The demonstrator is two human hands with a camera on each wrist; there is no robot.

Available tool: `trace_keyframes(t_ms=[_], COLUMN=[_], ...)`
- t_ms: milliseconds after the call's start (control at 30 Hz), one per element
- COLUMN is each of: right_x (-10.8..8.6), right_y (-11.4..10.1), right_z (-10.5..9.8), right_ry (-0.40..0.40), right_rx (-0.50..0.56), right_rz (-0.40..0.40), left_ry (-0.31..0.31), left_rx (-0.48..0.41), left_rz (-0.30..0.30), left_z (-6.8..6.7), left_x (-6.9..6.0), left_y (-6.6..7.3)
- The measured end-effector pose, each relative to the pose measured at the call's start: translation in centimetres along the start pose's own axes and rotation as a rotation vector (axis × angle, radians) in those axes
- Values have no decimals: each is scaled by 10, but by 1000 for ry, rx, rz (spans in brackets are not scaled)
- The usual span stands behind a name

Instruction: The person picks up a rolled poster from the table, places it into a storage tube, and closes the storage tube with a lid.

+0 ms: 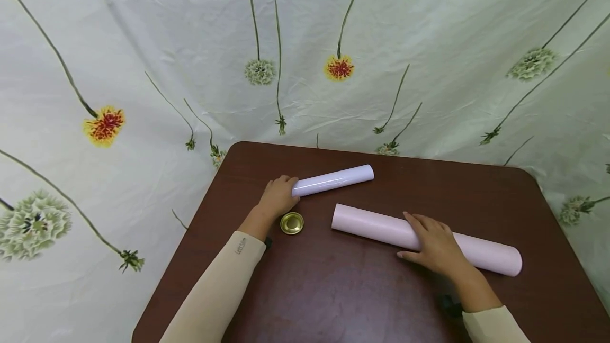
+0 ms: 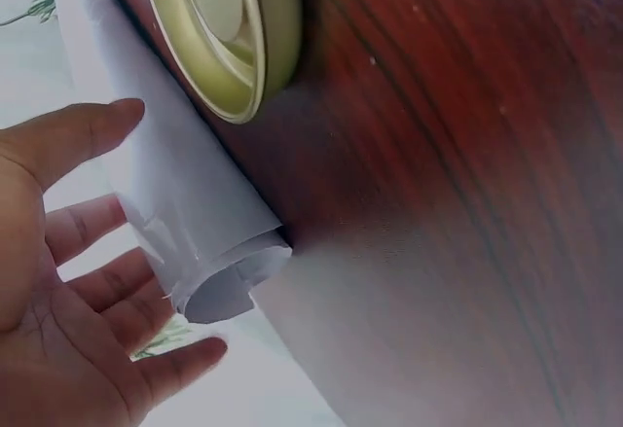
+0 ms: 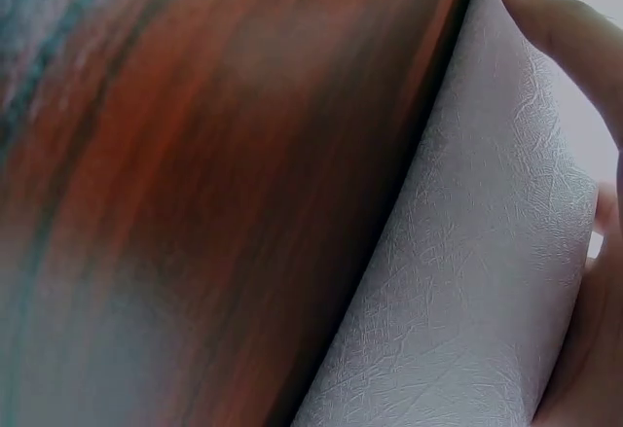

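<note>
A thin, glossy white roll (image 1: 333,180) lies at the back of the table, its left end beside my left hand (image 1: 278,197). In the left wrist view that hand (image 2: 78,262) has its thumb and fingers spread around the white roll (image 2: 185,164), near its hollow end. A thicker pale pink roll (image 1: 376,226) lies slanting at the right, with my right hand (image 1: 436,245) laid over its middle. The right wrist view has the right hand (image 3: 584,155) along the textured roll (image 3: 458,252), fingers loosely spread and partly out of frame.
A small round gold dish (image 1: 292,223) stands just below the left hand, close to the white roll in the left wrist view. The dark brown table (image 1: 333,290) has rounded corners. Behind it hangs a pale cloth (image 1: 305,105) with a flower pattern.
</note>
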State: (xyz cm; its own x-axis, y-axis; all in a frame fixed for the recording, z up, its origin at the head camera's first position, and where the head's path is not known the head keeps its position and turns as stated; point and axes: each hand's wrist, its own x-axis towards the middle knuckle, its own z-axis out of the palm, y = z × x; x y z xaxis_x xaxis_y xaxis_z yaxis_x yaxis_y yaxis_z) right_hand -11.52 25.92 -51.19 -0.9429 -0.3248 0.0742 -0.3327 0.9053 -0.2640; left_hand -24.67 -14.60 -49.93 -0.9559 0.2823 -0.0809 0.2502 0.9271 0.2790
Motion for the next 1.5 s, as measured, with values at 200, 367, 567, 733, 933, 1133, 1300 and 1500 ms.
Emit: trace_keyframes(t_ms=[200, 367, 567, 733, 933, 1133, 1300, 1500], right_x=[1, 2, 3, 3, 4, 5, 6, 6], right_y=[-1, -2, -2, -4, -4, -5, -4, -2], right_z=[1, 2, 4, 5, 8, 11, 12, 12], right_ry=[13, 33, 52, 68, 101, 109, 124, 120], right_rx=[-16, -29, -40, -58, -75, -85, -98, -112], right_rz=[13, 13, 16, 28, 42, 55, 54, 52], left_ry=[13, -10, -20, -52, -75, -41, 3, 29], left_rx=[25, 33, 51, 42, 47, 39, 17, -37], left_rz=[18, 13, -2, -18, -25, -17, -8, 2], left_z=[1, 0, 3, 5, 6, 7, 8, 9], left_x=[4, 7, 7, 7, 8, 8, 8, 6], left_y=[4, 8, 7, 7, 9, 6, 2, -3])
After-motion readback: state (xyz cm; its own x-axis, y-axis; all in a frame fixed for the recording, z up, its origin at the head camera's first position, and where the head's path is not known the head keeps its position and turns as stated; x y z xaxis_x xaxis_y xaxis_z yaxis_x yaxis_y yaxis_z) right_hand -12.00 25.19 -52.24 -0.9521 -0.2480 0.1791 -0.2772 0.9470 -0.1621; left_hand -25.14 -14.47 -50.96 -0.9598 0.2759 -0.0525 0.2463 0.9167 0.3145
